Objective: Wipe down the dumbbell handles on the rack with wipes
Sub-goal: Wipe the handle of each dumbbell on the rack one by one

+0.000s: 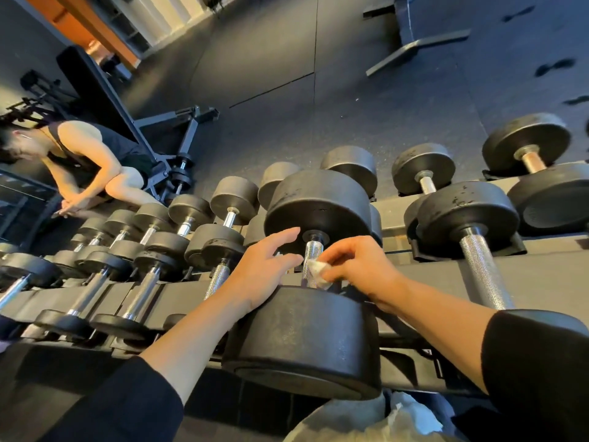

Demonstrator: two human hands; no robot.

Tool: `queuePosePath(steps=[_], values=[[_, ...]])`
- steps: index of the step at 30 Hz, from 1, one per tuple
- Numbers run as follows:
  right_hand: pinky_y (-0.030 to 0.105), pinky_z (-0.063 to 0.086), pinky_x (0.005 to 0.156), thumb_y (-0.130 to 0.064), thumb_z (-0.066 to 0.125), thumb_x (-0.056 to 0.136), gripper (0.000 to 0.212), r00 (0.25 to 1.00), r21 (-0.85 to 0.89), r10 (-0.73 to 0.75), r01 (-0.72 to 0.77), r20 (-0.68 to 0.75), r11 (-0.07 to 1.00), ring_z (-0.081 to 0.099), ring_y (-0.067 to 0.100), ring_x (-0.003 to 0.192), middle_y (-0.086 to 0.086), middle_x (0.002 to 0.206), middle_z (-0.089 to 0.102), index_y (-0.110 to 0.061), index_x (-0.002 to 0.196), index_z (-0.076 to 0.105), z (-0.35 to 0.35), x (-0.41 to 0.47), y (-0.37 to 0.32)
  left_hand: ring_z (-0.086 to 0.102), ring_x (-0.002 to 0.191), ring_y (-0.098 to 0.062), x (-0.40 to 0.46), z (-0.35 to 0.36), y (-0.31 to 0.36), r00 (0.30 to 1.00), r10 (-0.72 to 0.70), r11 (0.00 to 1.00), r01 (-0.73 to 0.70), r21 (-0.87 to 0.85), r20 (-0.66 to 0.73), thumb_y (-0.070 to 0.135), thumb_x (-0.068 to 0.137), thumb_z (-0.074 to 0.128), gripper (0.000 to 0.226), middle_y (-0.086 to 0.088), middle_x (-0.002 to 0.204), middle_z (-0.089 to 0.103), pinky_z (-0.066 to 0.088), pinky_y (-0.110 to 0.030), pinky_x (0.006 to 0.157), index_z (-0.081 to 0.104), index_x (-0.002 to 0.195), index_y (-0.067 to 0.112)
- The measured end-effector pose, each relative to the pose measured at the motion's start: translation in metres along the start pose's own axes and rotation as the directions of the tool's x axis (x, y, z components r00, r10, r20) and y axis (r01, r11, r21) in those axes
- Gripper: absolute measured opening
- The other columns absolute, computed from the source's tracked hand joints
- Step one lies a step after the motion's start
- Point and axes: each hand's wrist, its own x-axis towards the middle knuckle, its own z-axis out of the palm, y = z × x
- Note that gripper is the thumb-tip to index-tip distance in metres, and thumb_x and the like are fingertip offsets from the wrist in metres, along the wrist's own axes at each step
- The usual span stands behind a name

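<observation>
**Wipe against the handle of the big centre dumbbell**

Landmark: the large dumbbell (306,339) at the rack's front row, centre.

Nearest, below its near head: grey cloth and a white crumpled wipe or bag (411,416), partly cut off by the frame edge. Dark sleeves on both forearms.

Left hand (264,272) rests its palm on the left top edge of the near head, fingers straight and spread, holding nothing; fingertips reach toward the far head.

Right hand (360,266), just right of the knurled handle (313,256), pinches a small white wipe (318,274) between thumb and curled fingers. The wipe touches the handle's lower right side, just above the near head.

Rack (414,272): dark shelves. Right of the landmark, another large dumbbell (478,247) with a long knurled handle. Left, a row of smaller dumbbells (140,272) with chrome handles, shrinking toward the frame edge. Behind, a second row of dumbbells (424,173).

Beyond the rack, far left: a person in a dark tank top (83,167) sits bent forward on a bench (105,100). Dark rubber floor (287,74) behind.
</observation>
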Motion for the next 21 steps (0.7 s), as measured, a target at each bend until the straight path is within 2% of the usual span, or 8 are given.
queuePosePath(steps=[3,4,7,10,13,17,19,21], values=[[0.027,0.055,0.074,0.005,0.068,0.078,0.027,0.983,0.081,0.065,-0.052,-0.174,0.995,0.066,0.017,0.086,0.003,0.086,0.070,-0.021,0.078,0.071,-0.008,0.004,-0.003,0.043,0.127,-0.010,-0.003,-0.001,0.006,0.997,0.069,0.994,-0.073,0.078,0.046,0.021,0.092,0.058,0.051,0.014,0.138,0.047,0.043,-0.033,0.100,0.043,0.139,0.032],[0.025,0.054,0.072,0.007,0.066,0.079,0.028,0.976,0.097,0.092,-0.074,-0.199,0.993,0.065,0.017,0.086,0.004,0.087,0.069,-0.021,0.076,0.071,-0.011,0.005,-0.007,0.042,0.125,-0.005,-0.001,-0.002,0.007,0.993,0.105,0.986,-0.112,0.125,0.060,0.023,0.091,0.059,0.053,0.016,0.137,0.047,0.041,-0.035,0.103,0.041,0.140,0.033],[0.026,0.054,0.070,0.011,0.065,0.077,0.026,0.950,0.171,0.149,-0.104,-0.275,0.980,0.064,0.021,0.089,0.007,0.087,0.066,-0.014,0.077,0.071,-0.025,0.005,-0.019,0.036,0.118,0.005,0.014,-0.001,0.014,0.975,0.205,0.960,-0.218,0.174,0.090,0.029,0.090,0.061,0.055,0.020,0.134,0.048,0.029,-0.022,0.102,0.039,0.140,0.035],[0.024,0.054,0.065,0.010,0.066,0.077,0.023,0.924,0.129,0.154,-0.116,-0.349,0.985,0.063,0.021,0.089,0.007,0.088,0.065,-0.012,0.081,0.071,-0.047,-0.007,-0.029,0.036,0.120,0.006,0.034,0.007,0.029,0.936,0.304,0.924,-0.335,0.183,0.178,0.032,0.090,0.061,0.055,0.019,0.134,0.049,0.022,-0.014,0.096,0.039,0.141,0.034],[0.028,0.057,0.073,0.012,0.065,0.076,0.022,0.866,0.101,0.158,-0.125,-0.474,0.987,0.065,0.022,0.088,0.011,0.088,0.067,-0.006,0.085,0.071,-0.078,-0.031,-0.036,0.037,0.127,-0.001,0.051,0.023,0.049,0.840,0.432,0.825,-0.515,0.233,0.330,0.038,0.090,0.059,0.058,0.012,0.141,0.045,0.024,-0.014,0.097,0.037,0.143,0.030],[0.024,0.056,0.069,0.015,0.063,0.075,0.022,0.751,0.039,0.131,-0.138,-0.647,0.990,0.065,0.021,0.088,0.011,0.088,0.067,-0.004,0.083,0.071,-0.119,-0.065,-0.041,0.033,0.132,-0.004,0.069,0.052,0.068,0.659,0.603,0.650,-0.732,0.202,0.450,0.037,0.088,0.063,0.062,0.010,0.146,0.039,0.021,-0.014,0.101,0.035,0.144,0.032],[0.030,0.057,0.074,0.014,0.064,0.074,0.021,0.703,-0.004,0.114,-0.165,-0.702,0.986,0.065,0.024,0.090,0.012,0.091,0.067,-0.004,0.081,0.071,-0.131,-0.078,-0.041,0.028,0.137,-0.008,0.078,0.068,0.070,0.597,0.616,0.609,-0.775,0.170,0.514,0.033,0.088,0.065,0.069,0.007,0.150,0.033,0.021,-0.020,0.109,0.029,0.146,0.031],[0.031,0.055,0.076,0.012,0.065,0.073,0.020,0.679,-0.081,0.096,-0.224,-0.728,0.971,0.064,0.022,0.089,0.009,0.088,0.067,-0.007,0.077,0.071,-0.134,-0.086,-0.040,0.023,0.141,-0.012,0.087,0.084,0.067,0.563,0.608,0.595,-0.790,0.148,0.560,0.032,0.086,0.067,0.078,0.004,0.154,0.026,0.022,-0.033,0.116,0.022,0.149,0.030]])
